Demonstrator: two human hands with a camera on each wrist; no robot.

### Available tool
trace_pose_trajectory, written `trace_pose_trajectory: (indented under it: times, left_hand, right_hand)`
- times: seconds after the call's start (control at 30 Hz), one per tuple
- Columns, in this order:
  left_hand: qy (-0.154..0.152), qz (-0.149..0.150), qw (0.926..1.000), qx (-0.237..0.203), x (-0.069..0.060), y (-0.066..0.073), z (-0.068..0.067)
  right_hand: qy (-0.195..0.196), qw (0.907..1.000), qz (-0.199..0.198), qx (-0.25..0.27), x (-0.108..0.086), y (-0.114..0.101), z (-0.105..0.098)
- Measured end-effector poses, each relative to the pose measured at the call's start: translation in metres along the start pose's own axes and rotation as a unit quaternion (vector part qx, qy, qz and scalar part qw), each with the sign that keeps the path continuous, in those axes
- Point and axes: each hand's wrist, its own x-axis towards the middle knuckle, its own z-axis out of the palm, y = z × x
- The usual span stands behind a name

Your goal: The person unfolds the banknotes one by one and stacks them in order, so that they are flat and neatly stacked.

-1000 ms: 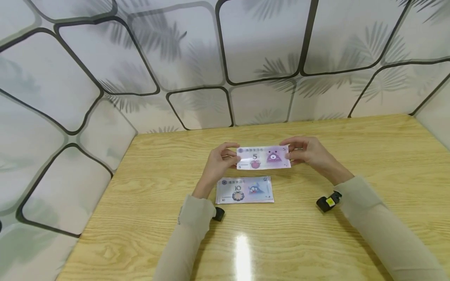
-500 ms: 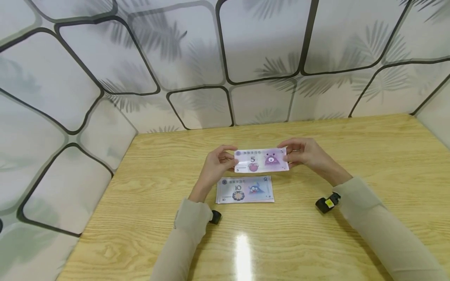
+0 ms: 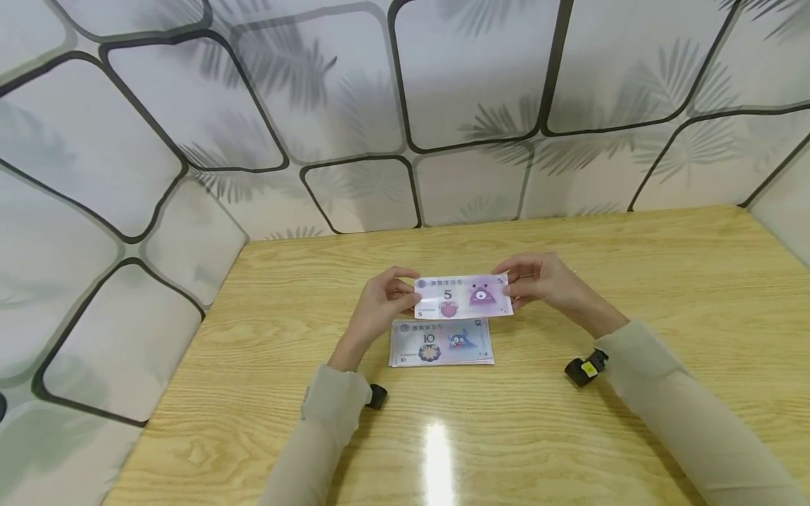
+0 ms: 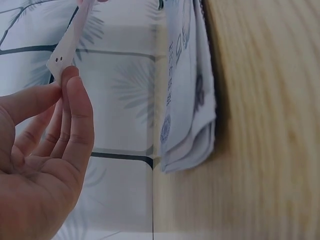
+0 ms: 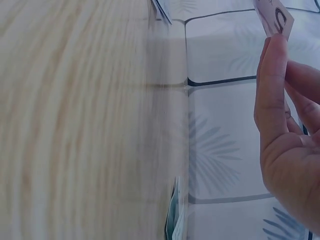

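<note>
A purple play banknote (image 3: 463,296) marked 5 is held up by its two ends, above the table. My left hand (image 3: 375,309) pinches its left end between thumb and fingers; in the left wrist view the left hand (image 4: 50,145) grips the note's corner (image 4: 70,47). The right end is pinched by my right hand (image 3: 557,287), and the right wrist view has the right hand (image 5: 287,120) on that end of the note (image 5: 275,17). Just below lies a stack of blue banknotes (image 3: 441,344), a 10 on top, its upper edge partly covered. Its loose layers (image 4: 190,100) show in the left wrist view.
A wood-grain table (image 3: 506,436) stretches under both arms. Patterned panels (image 3: 468,77) stand along its back and left side. Low in the right wrist view is a folded greenish paper (image 5: 174,215), its kind unclear. Small black wrist cameras (image 3: 586,368) hang under the sleeves.
Both hands have brought the purple banknote slightly left and toward me, so it now reaches over the upper edge of the blue stack. The stack has stayed in place.
</note>
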Motion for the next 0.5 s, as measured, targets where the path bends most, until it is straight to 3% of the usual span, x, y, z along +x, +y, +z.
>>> trace_pose_trajectory:
  times: [0.5]
  left_hand:
    - [-0.022,0.007,0.9996,0.016,-0.006,-0.004,-0.011]
  right_hand:
    - [-0.022,0.9993,0.003,-0.03,0.003,0.004,0.007]
